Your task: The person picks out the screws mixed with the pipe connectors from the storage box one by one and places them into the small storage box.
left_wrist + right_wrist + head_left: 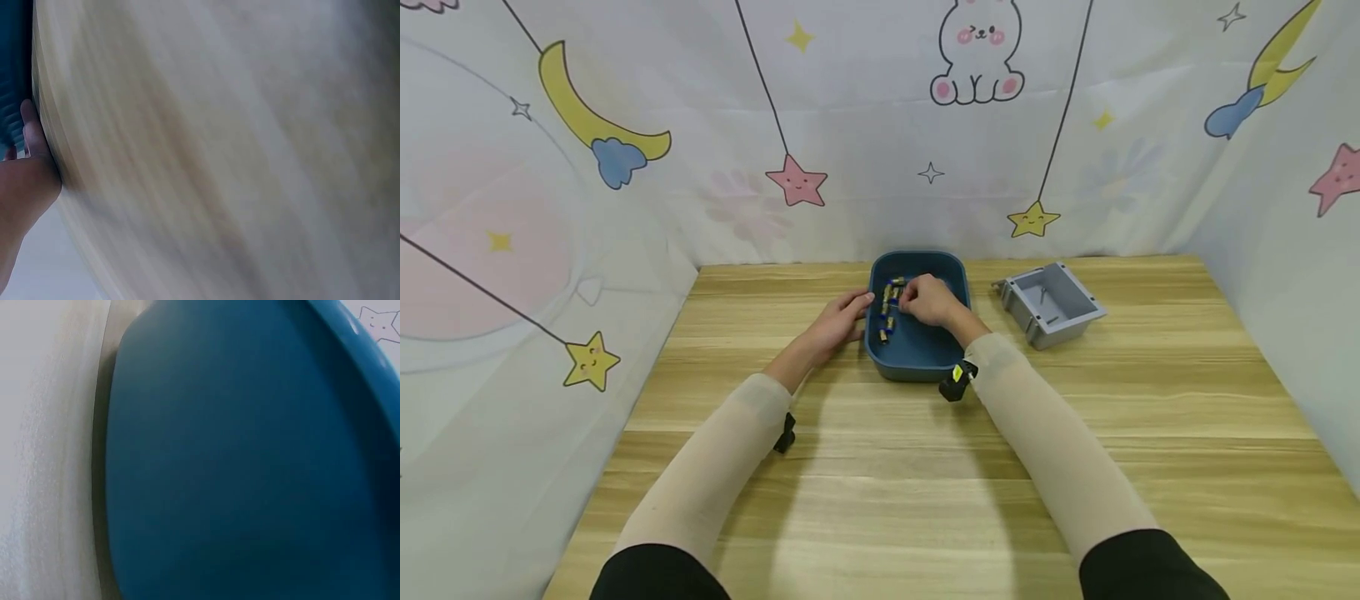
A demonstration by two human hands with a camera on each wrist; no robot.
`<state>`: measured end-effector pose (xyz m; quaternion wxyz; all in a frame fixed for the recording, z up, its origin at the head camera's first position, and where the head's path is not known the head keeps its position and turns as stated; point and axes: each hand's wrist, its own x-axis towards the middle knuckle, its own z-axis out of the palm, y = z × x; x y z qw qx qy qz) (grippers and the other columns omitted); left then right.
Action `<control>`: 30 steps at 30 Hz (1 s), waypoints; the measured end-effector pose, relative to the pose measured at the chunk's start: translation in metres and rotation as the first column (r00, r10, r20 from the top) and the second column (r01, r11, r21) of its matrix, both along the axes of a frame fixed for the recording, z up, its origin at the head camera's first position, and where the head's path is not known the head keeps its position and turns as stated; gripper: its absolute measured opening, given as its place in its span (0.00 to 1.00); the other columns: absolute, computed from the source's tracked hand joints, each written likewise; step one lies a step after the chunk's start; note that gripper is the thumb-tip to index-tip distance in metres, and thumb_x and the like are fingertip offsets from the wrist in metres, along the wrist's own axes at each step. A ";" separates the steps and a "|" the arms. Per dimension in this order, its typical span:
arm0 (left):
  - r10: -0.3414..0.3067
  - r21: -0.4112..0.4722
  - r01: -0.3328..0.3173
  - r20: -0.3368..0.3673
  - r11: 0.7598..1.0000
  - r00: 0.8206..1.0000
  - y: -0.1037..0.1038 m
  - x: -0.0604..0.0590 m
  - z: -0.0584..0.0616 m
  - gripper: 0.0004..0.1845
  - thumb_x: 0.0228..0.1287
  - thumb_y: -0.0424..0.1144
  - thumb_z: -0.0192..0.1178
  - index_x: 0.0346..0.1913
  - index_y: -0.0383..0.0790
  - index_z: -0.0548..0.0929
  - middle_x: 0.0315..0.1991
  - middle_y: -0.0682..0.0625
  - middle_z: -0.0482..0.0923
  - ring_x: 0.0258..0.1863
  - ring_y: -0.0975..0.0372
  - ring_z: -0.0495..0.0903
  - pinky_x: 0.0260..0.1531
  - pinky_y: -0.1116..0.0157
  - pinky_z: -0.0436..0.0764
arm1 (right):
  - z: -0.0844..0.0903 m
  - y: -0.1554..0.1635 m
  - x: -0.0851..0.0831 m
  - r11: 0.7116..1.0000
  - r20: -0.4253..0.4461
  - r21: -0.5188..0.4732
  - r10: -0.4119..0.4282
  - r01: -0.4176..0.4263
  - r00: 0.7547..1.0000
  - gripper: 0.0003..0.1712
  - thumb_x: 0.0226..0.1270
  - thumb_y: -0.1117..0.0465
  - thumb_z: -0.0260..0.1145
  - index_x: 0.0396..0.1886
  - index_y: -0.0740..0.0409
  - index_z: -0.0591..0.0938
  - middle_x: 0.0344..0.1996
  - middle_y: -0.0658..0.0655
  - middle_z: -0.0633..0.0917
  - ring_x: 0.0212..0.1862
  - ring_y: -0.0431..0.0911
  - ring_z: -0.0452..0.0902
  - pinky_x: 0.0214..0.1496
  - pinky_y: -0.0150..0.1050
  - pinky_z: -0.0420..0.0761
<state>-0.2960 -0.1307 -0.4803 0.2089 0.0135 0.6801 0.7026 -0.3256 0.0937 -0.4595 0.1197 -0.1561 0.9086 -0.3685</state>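
A dark blue plastic bin [917, 354] stands near the back of the table. Inside it, along its left side, lie several small batteries [885, 302] with gold and dark ends. My right hand [931, 302] reaches into the bin with curled fingers, pinching a battery at the edge of the group; the fingertips partly hide it. At the bin's left side, my left hand [838, 323] rests against the outer wall with fingers extended. In the left wrist view, the left fingers [36, 134] touch the blue wall. The right wrist view shows only the bin's outer wall [237, 456] up close.
A grey open box [1052, 333] with a couple of small metal pieces [1051, 320] in it sits right of the bin. The wood-grain table [880, 475] extends toward me. A printed cloth [865, 108] hangs behind and at both sides.
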 end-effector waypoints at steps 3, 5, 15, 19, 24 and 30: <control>-0.003 0.003 0.003 -0.001 1.000 1.000 0.000 0.001 0.001 0.35 0.84 0.52 0.54 0.83 0.37 0.60 0.75 0.39 0.69 0.73 0.53 0.72 0.65 0.53 0.81 | 0.000 0.000 0.000 1.000 0.000 -0.015 -0.009 0.009 1.000 0.08 0.78 0.63 0.66 0.41 0.62 0.89 0.42 0.58 0.87 0.39 0.50 0.79 0.42 0.40 0.78; -0.005 0.003 0.005 0.000 1.000 1.000 0.000 0.000 0.001 0.35 0.85 0.51 0.54 0.83 0.37 0.59 0.75 0.39 0.69 0.73 0.53 0.71 0.65 0.53 0.81 | 0.000 0.000 0.000 1.000 -0.001 -0.021 -0.010 0.010 1.000 0.08 0.78 0.63 0.66 0.42 0.62 0.89 0.42 0.58 0.87 0.40 0.50 0.79 0.43 0.41 0.78; -0.011 0.007 0.011 -0.002 1.000 1.000 0.000 -0.001 0.000 0.35 0.85 0.51 0.54 0.83 0.38 0.60 0.75 0.40 0.69 0.73 0.53 0.72 0.64 0.53 0.81 | 0.001 0.000 0.001 0.997 -0.006 -0.074 -0.006 0.005 1.000 0.08 0.78 0.63 0.66 0.42 0.61 0.89 0.44 0.58 0.88 0.42 0.50 0.79 0.46 0.43 0.79; -0.005 0.009 0.005 -0.004 1.000 1.000 0.000 -0.001 -0.001 0.34 0.85 0.51 0.54 0.82 0.37 0.60 0.74 0.40 0.70 0.73 0.53 0.72 0.64 0.53 0.82 | 0.002 0.000 0.002 0.995 -0.007 -0.097 0.000 -0.001 1.000 0.07 0.78 0.63 0.66 0.42 0.61 0.89 0.45 0.58 0.87 0.44 0.51 0.79 0.48 0.43 0.79; -0.005 0.001 0.005 -0.010 1.000 1.000 0.002 0.000 -0.001 0.35 0.84 0.52 0.54 0.82 0.37 0.61 0.74 0.40 0.70 0.73 0.53 0.72 0.64 0.53 0.82 | 0.003 0.000 0.002 0.995 0.001 -0.101 0.009 -0.009 1.000 0.07 0.78 0.63 0.66 0.42 0.61 0.89 0.45 0.58 0.87 0.45 0.50 0.79 0.49 0.43 0.79; -0.002 -0.013 0.002 -0.015 1.000 1.000 0.001 0.000 -0.002 0.34 0.85 0.51 0.54 0.82 0.37 0.61 0.75 0.41 0.70 0.73 0.53 0.72 0.65 0.52 0.81 | 0.002 0.000 0.001 0.991 0.007 -0.134 0.020 -0.019 1.000 0.08 0.80 0.62 0.66 0.43 0.60 0.89 0.46 0.57 0.87 0.45 0.50 0.80 0.48 0.43 0.80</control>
